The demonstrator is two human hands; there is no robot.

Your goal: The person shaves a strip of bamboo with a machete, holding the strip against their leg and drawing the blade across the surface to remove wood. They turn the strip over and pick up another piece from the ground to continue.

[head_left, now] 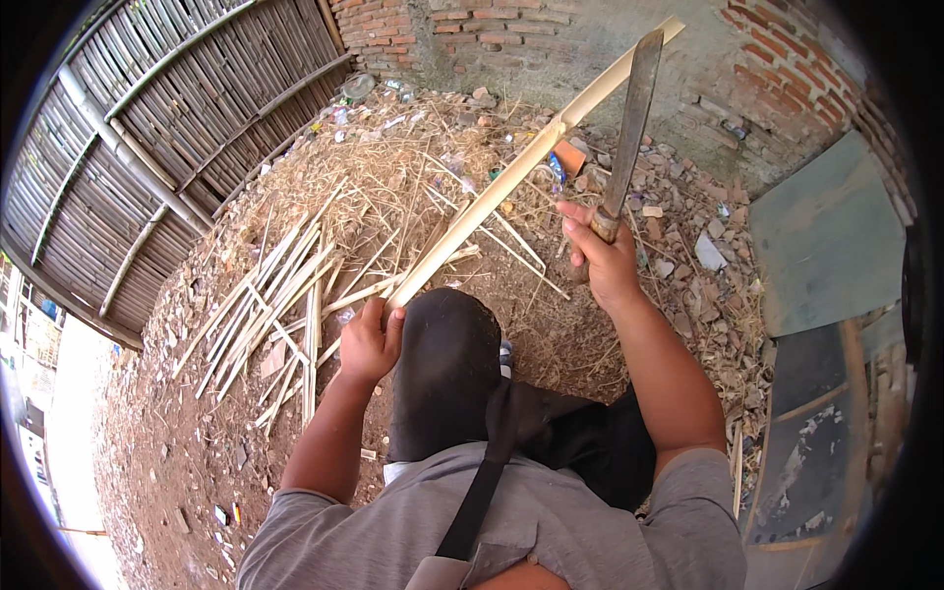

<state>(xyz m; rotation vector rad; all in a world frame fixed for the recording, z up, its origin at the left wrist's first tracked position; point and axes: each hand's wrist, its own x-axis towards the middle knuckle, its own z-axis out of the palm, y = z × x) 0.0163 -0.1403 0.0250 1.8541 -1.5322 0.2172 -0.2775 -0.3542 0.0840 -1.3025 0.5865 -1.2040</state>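
Note:
My left hand (366, 346) is closed around the near end of a long split bamboo strip (492, 197), beside my bent knee. The strip slants up and away to the right, its pale inner face showing, with a node partway along. In my right hand (604, 258) is a machete (634, 118), gripped by its wooden handle. Its dark blade points upward, and in this view its tip overlaps the far part of the strip; whether they touch I cannot tell.
A pile of split bamboo strips (280, 305) lies on the ground at left. Shavings and dry straw (364, 187) cover the ground ahead. A bamboo fence (187, 128) stands at left, a brick wall (511, 44) at the back. Grey panels (831, 236) lean at right, near broken rubble (678, 261).

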